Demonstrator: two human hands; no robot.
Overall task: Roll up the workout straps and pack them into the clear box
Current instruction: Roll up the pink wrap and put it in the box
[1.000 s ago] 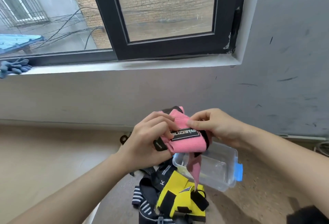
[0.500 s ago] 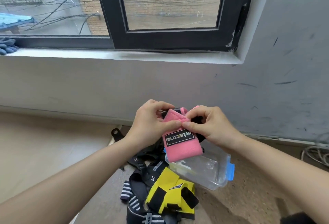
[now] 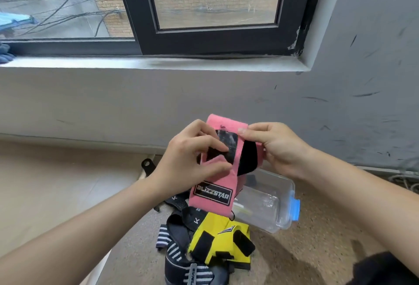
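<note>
I hold a pink workout strap (image 3: 215, 185) with a black logo patch in front of me, partly unfolded, its black fastener patch showing. My left hand (image 3: 192, 157) pinches its middle from the left. My right hand (image 3: 278, 146) grips its upper right edge. Below and to the right lies the clear box (image 3: 272, 203) with a blue latch, open on the floor; through its wall I see only a faint small item. A pile of yellow straps (image 3: 222, 241) and black-and-white striped straps (image 3: 179, 253) lies on the floor beneath my hands.
A grey wall (image 3: 136, 103) with a window sill (image 3: 136, 62) rises just beyond the pile. A black object (image 3: 385, 269) sits at the lower right corner. Cables (image 3: 405, 180) lie at the far right by the wall.
The pink strap, held folded and compact before, has opened out longer; its logo end now hangs lower and the black fastener patch is exposed. Both hands stay on it.
</note>
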